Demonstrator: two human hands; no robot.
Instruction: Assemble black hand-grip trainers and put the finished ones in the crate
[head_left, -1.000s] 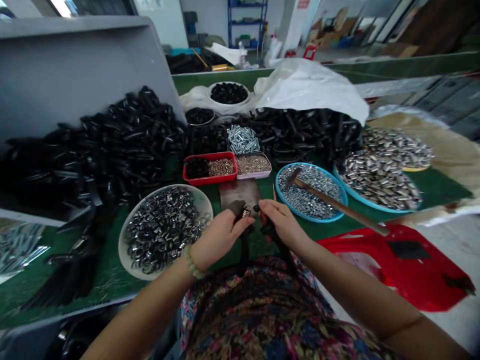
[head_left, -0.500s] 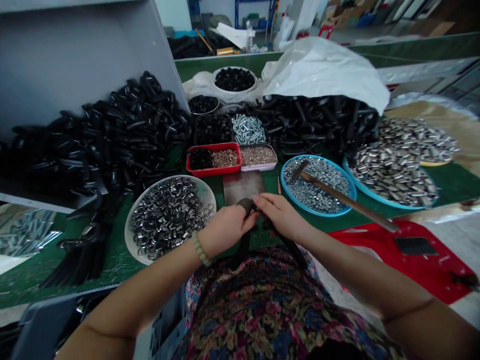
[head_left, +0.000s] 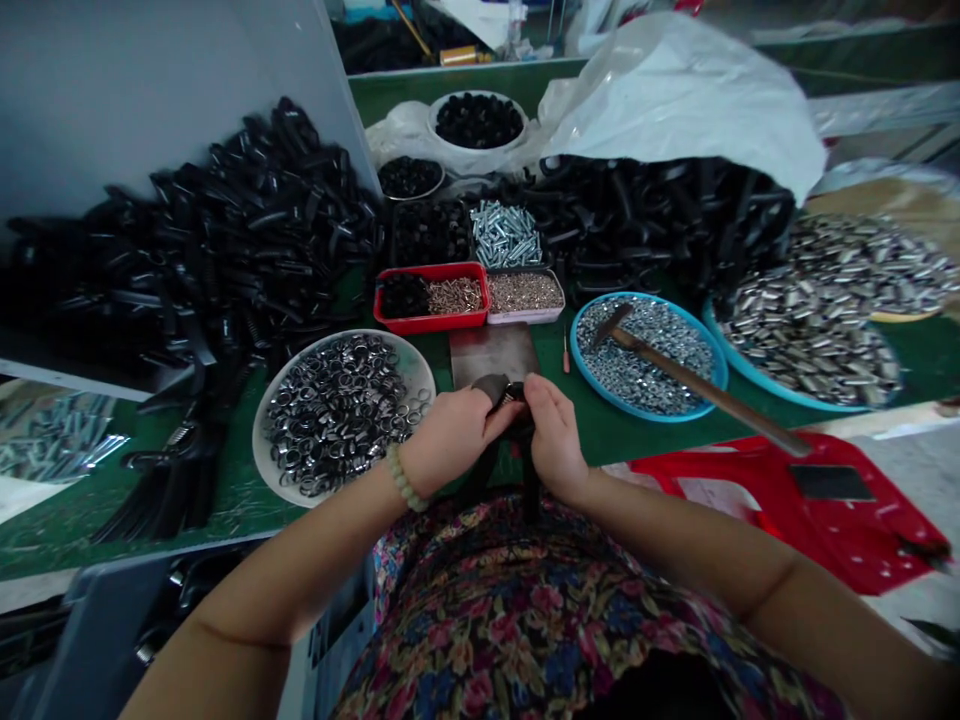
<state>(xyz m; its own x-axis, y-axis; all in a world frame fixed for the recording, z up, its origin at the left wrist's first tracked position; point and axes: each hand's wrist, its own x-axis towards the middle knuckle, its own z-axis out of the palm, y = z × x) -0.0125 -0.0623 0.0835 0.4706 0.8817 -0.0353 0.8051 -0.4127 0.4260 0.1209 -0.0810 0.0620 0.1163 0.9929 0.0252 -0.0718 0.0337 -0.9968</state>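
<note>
Both hands are together over the front edge of the bench, holding black spring-handled shears point(head_left: 531, 485). Their two black handles hang down toward my lap, and a small coil spring shows between my fingers. My left hand point(head_left: 450, 435), with a beaded bracelet on its wrist, is closed around the left side near the head. On the other side my right hand point(head_left: 553, 435) is closed, its thumb and fingers gripping near the pivot. Just beyond the fingers lies a flat metal plate point(head_left: 491, 350). My fingers hide much of the head.
A white bowl of metal rings point(head_left: 264, 455) stands left, beside piled black handles point(head_left: 262, 220). A hammer point(head_left: 675, 380) rests across a blue tray point(head_left: 581, 365) of small metal parts. Behind the plate are a red tray point(head_left: 431, 325) and bolts point(head_left: 506, 235). A red stool point(head_left: 840, 540) is at right.
My right hand has turned more upright at the shears, and the right handle has swung inward to hang straighter. My left hand keeps its grip. The camera view has tilted down.
</note>
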